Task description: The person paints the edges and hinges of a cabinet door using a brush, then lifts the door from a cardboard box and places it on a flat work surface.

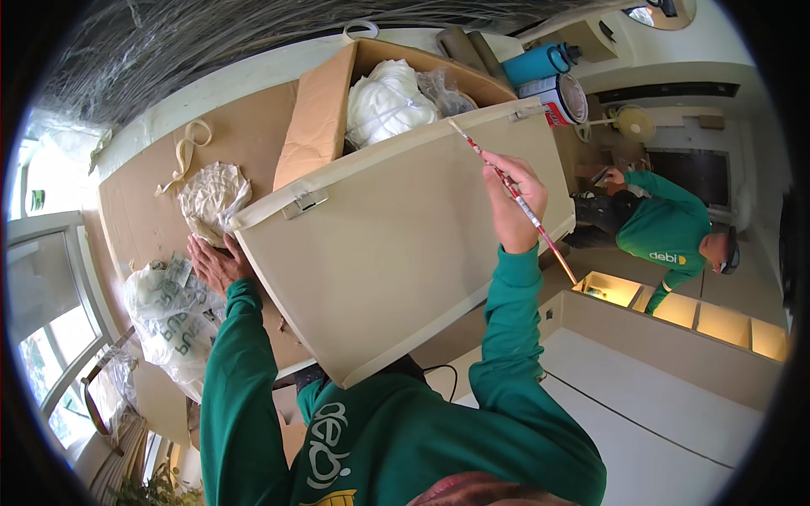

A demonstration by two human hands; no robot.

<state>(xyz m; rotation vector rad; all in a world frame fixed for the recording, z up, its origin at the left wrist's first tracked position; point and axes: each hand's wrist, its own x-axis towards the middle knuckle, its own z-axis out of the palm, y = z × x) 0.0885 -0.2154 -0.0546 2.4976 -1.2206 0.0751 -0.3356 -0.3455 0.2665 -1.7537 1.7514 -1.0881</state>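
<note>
A large cream-coloured panel (396, 244) with metal hinges leans tilted against me over a cardboard-covered table (143, 211). My left hand (215, 261) presses flat against the panel's left edge, fingers spread. My right hand (510, 202) grips a thin red-handled paintbrush (506, 181), whose tip touches the panel's top edge near a hinge. Both my sleeves are green.
An open cardboard box (325, 110) with white plastic wrapping stands behind the panel. Crumpled paper (211, 198) and a printed plastic bag (169, 312) lie at left. A paint can (561, 97) and blue roll (536, 63) sit at back. Another person (666, 228) in green crouches at right by a lit cabinet (675, 308).
</note>
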